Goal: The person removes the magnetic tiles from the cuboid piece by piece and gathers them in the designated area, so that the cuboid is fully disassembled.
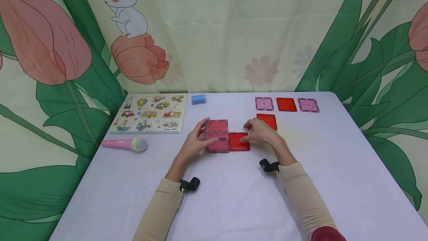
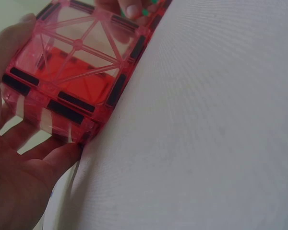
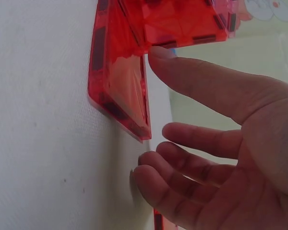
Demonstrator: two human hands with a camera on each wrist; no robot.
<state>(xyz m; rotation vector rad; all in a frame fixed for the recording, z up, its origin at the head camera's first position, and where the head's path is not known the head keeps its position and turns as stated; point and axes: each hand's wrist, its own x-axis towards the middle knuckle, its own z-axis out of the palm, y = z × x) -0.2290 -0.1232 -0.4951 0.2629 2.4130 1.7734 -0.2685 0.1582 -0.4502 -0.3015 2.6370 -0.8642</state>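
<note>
A see-through pink-red box of magnetic tiles (image 1: 216, 135) stands on the table, its inside visible through the walls in the left wrist view. My left hand (image 1: 195, 142) holds it from the left, the thumb on the near side and the fingers round the far left side. Flat on the table against the box's right side lies a red magnetic tile (image 1: 238, 142). My right hand (image 1: 262, 132) is just right of that tile, fingers loosely bent and apart with nothing gripped. In the right wrist view its thumb (image 3: 182, 79) is close to the tile; I cannot tell whether they touch.
Another red tile (image 1: 267, 121) lies just beyond my right hand. A row of pink tile (image 1: 264, 103), red tile (image 1: 286, 104) and second pink tile (image 1: 308, 105) sits farther back. Leftward are a picture puzzle board (image 1: 153, 113), a blue block (image 1: 198, 99) and a pink microphone (image 1: 125, 144).
</note>
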